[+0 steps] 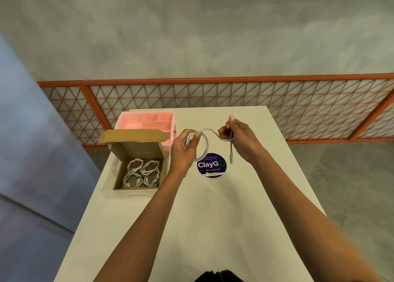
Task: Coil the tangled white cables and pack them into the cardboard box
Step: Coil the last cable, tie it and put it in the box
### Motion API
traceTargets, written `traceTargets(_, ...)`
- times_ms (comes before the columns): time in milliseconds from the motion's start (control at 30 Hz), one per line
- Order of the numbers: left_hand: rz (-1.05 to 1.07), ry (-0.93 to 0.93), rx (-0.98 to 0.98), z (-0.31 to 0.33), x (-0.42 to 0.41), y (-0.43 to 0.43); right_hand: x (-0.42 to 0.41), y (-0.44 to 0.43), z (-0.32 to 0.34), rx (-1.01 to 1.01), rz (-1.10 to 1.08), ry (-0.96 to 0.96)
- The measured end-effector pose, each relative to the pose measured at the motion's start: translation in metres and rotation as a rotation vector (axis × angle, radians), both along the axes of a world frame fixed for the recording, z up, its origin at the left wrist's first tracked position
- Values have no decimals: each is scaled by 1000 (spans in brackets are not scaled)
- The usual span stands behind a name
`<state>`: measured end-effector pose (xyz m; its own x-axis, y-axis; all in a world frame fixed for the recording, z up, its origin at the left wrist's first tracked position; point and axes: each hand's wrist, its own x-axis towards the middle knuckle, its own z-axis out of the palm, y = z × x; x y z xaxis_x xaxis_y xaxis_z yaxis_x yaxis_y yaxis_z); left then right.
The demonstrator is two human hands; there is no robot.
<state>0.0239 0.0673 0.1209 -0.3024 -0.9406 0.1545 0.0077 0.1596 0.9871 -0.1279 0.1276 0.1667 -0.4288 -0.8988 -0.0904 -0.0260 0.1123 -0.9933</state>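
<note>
Pretty far along, I'd say: about four coiled cables [141, 173] already sit in the cardboard box [136, 147] at the table's [213, 217] left edge. The white cable [210, 132] in hand is up over the table, only partly looped. The left hand [186, 145] has its grip clenched round the loops, the right hand [236, 136] pinches the free stretch, and the plug end [231, 160] dangles. Thin, floppy stuff. Left to do: finish the coil and drop it in.
</note>
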Motion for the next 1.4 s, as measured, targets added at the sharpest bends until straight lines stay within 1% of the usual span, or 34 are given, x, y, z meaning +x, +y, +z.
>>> traceTargets(33, 19, 20, 29, 1, 0, 0, 0, 2, 3, 16, -18, 111)
traceTargets(67, 37, 40, 53, 2, 1, 0, -1, 3, 5, 30, -27, 180)
traceTargets(100, 50, 52, 66, 4, 2, -1, -3, 5, 7, 45, -17, 198)
traceTargets(167, 68, 69, 78, 8, 5, -4, -5, 9, 9, 92, 59, 157)
traceTargets(233, 93, 99, 105, 11, 7, -8, -7, 13, 9, 108, 152, 176)
traceTargets(300, 121, 124, 143, 12, 7, -12, -9, 16, 7, 58, 248, 208)
traceTargets(367, 133, 142, 165, 13, 8, -13, -12, 20, 7, 15, 351, 188)
traceTargets(533, 168, 144, 205, 14, 12, -13, -16, 31, 5, 38, 553, 167)
traceTargets(567, 166, 144, 208, 14, 13, -13, -16, 32, 5, 44, 560, 171)
traceTargets(633, 153, 141, 212, 14, 14, -13, -18, 31, 3, 64, 513, 260)
traceTargets(700, 104, 143, 222, 13, 14, -11, -21, 26, -1, 70, 418, 378)
traceTargets(733, 61, 141, 229, 13, 14, -9, -21, 22, -4, 55, 343, 397)
traceTargets(767, 10, 133, 234, 13, 13, -7, -19, 19, -6, 31, 251, 364)
traceTargets(800, -39, 120, 234, 12, 12, -5, -17, 15, -7, 4, 152, 279)
traceTargets(900, -130, 90, 220, 13, 7, 5, -8, 4, -8, -40, -75, -30)
traceTargets(1033, -141, 83, 201, 16, 4, 9, 6, -2, -3, -81, -119, -401)
traceTargets(1100, -137, 77, 199, 17, 4, 11, 11, -3, -1, -87, -144, -537)
traceTargets(1167, -133, 75, 206, 16, 4, 11, 14, -3, -2, -57, -151, -604)
traceTargets(1267, -160, 97, 215, 17, 4, 12, 14, -4, -5, 44, -146, -616)
traceTargets(1400, -145, 111, 224, 18, 4, 13, 21, -2, -8, 212, -19, -462)
